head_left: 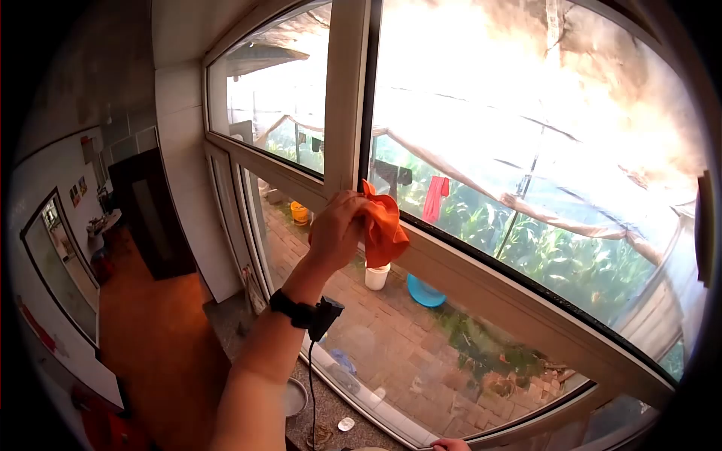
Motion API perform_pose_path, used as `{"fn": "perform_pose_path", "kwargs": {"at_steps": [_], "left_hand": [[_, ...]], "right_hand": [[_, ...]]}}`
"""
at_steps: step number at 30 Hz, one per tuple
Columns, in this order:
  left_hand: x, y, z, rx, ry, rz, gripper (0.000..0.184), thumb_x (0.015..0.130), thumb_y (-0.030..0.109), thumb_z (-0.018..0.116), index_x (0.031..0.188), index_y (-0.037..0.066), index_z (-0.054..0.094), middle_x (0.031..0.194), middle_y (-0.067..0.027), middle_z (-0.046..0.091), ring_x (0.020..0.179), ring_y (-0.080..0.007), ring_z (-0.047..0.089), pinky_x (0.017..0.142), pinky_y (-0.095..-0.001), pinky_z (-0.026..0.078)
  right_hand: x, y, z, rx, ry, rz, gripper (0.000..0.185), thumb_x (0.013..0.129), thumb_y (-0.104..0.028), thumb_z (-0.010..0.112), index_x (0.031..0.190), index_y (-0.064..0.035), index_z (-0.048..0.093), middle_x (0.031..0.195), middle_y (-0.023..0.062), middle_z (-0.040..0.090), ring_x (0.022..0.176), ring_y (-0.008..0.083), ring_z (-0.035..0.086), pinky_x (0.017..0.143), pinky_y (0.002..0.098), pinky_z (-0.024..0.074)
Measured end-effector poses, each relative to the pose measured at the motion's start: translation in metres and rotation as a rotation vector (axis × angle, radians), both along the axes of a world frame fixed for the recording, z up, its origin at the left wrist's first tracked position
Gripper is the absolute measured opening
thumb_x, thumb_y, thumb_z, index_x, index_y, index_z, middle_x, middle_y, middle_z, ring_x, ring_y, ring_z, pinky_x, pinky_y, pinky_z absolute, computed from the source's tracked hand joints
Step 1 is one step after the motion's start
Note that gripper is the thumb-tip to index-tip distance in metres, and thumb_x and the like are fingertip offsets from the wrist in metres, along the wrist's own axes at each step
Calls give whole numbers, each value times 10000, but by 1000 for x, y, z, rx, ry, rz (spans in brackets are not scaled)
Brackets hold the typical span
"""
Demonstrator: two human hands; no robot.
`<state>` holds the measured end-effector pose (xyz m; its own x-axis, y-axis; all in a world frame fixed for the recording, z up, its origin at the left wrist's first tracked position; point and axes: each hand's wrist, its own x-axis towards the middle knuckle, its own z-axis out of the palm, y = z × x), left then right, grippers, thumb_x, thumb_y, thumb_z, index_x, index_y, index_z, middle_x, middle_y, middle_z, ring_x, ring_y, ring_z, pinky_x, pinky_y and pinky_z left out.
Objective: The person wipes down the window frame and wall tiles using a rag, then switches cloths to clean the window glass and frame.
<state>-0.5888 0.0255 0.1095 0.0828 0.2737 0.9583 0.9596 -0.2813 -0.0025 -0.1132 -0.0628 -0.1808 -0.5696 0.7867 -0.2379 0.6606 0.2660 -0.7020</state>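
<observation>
My left hand (337,229) is closed on an orange cloth (384,229), pressing it to the white window frame (344,98) where the upright meets the crossbar. The cloth is bunched, and its loose end hangs to the right of my fingers. A black strap (292,308) circles my left wrist, carrying a small black device (326,319) with a cable running down. Only a small part of my right hand (450,445) shows at the bottom edge, by the lower frame. Its fingers are mostly cut off, so their grip is hidden.
Below the window runs a speckled stone sill (331,417) with a round metal dish (295,397) and a small white object (346,424). Through the glass I see a white bucket (377,277), a blue basin (426,291) and hanging laundry (435,198). A room with orange flooring (150,338) lies left.
</observation>
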Motion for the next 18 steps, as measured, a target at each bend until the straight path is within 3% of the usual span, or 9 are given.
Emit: {"fn": "perform_pose_path", "kwargs": {"at_steps": [2, 3, 5, 8, 9, 10, 11, 15, 18], "left_hand": [[-9, -16, -3, -449, -1235, -765, 213, 947, 159, 557, 1112, 40, 618, 1080, -104, 637, 1037, -260, 629, 876, -413, 516], [-8, -19, -9, -439, -1235, -763, 213, 947, 159, 557, 1112, 40, 618, 1080, -104, 637, 1037, -260, 629, 876, -413, 516], [3, -20, -27, -28, -1174, -1511, 295, 1008, 260, 499, 1226, 71, 561, 1144, -83, 606, 1047, -237, 602, 905, -398, 509], [33, -43, -28, -70, -1163, -1774, 292, 1012, 244, 495, 1229, 56, 541, 1191, -97, 591, 1099, -241, 588, 999, -381, 470], [38, -44, -32, -115, -1068, -1967, 283, 1012, 238, 489, 1213, 48, 546, 1189, -94, 594, 1106, -237, 587, 1024, -375, 457], [38, -41, -49, -91, -1267, -1844, 281, 1010, 240, 487, 1201, 43, 548, 1191, -85, 596, 1123, -221, 583, 1043, -373, 451], [43, -44, -54, -91, -1286, -1837, 281, 1010, 240, 487, 1201, 43, 548, 1191, -85, 596, 1123, -221, 583, 1043, -373, 451], [57, -49, -71, -144, -1295, -1943, 272, 1017, 241, 470, 1196, 54, 553, 1191, -75, 596, 1127, -205, 582, 1041, -365, 450], [68, -60, -82, -128, -1444, -1873, 278, 1024, 250, 454, 1192, 53, 553, 1197, -70, 592, 1129, -200, 581, 1041, -365, 450]], "right_hand": [[7, 7, -9, 20, 20, 1, 255, 855, -203, 625, 999, -15, 720, 894, 226, 699, 865, 390, 679, 777, 439, 532], [8, 10, -11, 43, -4, -3, 257, 862, -205, 629, 1016, -22, 722, 911, 215, 704, 876, 378, 683, 786, 433, 534], [1, 14, -1, 69, -29, 12, 258, 870, -208, 634, 1033, -29, 723, 929, 204, 710, 887, 367, 686, 794, 427, 536], [-21, 14, 57, 37, 43, 38, 220, 905, -171, 636, 1067, -50, 721, 1013, 196, 703, 949, 352, 676, 821, 416, 529], [-25, 18, 59, 149, 93, 106, 170, 923, -120, 611, 1046, -31, 688, 928, 133, 705, 825, 271, 663, 743, 357, 522], [-23, 40, 24, 9, 230, -11, 184, 903, -94, 658, 1052, -5, 721, 854, 102, 740, 798, 153, 708, 734, 278, 552], [-33, 44, 39, 70, 209, 32, 176, 911, -43, 647, 1066, 8, 711, 862, 95, 732, 818, 140, 699, 732, 265, 547], [-75, 44, 107, 196, 401, 97, 182, 875, -14, 652, 1050, -29, 701, 902, 121, 707, 772, 183, 684, 645, 285, 529], [-96, 49, 132, 307, 482, 203, 202, 882, 13, 619, 1072, -24, 675, 937, 119, 703, 769, 205, 693, 681, 276, 536]]}}
